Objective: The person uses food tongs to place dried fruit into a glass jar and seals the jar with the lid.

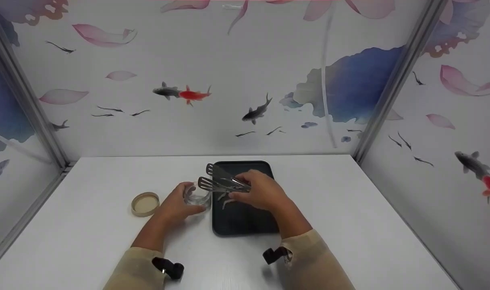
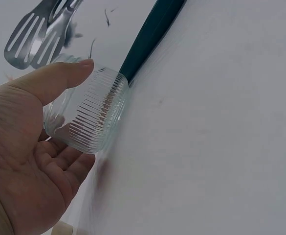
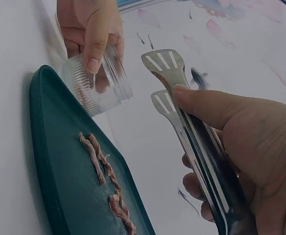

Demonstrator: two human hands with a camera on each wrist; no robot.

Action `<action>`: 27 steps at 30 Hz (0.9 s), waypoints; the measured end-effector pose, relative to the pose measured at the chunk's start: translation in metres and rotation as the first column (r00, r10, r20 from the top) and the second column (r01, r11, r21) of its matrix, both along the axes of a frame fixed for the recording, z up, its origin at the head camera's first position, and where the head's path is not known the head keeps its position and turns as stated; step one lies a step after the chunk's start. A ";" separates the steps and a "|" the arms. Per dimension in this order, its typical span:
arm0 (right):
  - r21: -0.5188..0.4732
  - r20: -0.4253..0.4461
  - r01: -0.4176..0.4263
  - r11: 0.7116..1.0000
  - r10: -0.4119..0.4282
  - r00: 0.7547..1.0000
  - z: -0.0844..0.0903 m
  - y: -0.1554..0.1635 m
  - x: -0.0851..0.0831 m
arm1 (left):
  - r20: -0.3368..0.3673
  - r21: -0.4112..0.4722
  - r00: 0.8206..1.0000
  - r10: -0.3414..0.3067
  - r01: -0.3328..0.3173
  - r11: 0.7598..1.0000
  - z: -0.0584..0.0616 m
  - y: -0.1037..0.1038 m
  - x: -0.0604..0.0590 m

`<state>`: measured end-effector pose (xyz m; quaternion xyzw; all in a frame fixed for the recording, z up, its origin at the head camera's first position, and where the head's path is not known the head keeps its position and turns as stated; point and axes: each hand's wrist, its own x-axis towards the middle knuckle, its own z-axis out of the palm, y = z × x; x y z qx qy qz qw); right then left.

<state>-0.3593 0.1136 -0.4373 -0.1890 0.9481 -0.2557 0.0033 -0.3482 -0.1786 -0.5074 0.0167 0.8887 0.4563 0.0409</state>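
Note:
My left hand [image 1: 174,207] grips a clear ribbed glass jar [image 2: 91,112], thumb on one side and fingers on the other. The jar stands beside the left edge of a dark green tray [image 1: 245,221]; its mouth has no lid on it. Metal tongs [image 3: 189,132] with slotted ends are held in my right hand [image 1: 263,191], above the tray, their two ends apart with nothing visible between them. In the right wrist view, several brownish twisted strips, perhaps dried meat [image 3: 96,159], lie on the tray. My right hand and the tongs partly cover the tray in the head view.
A round beige lid [image 1: 145,204] lies on the white table [image 1: 349,241], left of my left hand. White panels [image 1: 212,133] printed with fish and petals rise at the back and both sides of the table.

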 end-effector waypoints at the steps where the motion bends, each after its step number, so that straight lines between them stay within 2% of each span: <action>1: -0.007 0.001 0.012 1.000 -0.012 1.000 0.001 0.002 -0.001 | -0.005 0.004 1.000 -0.003 0.003 1.000 0.000 0.000 0.000; 7: -0.040 -0.011 0.087 0.995 -0.087 0.996 0.001 0.018 -0.009 | -0.014 0.004 1.000 -0.008 0.008 1.000 0.000 0.001 0.001; 13: -0.002 -0.051 0.130 0.992 -0.130 0.990 -0.002 0.032 -0.016 | -0.012 0.013 1.000 -0.006 0.006 1.000 -0.001 0.000 0.001; 20: 0.005 -0.015 0.175 0.985 -0.175 0.985 -0.002 0.044 -0.020 | -0.014 0.004 1.000 -0.016 0.016 1.000 0.001 0.000 0.002; 27: 0.043 0.029 0.180 0.983 -0.181 0.983 -0.006 0.059 -0.026 | -0.028 0.009 0.999 -0.027 0.027 1.000 -0.001 -0.001 0.002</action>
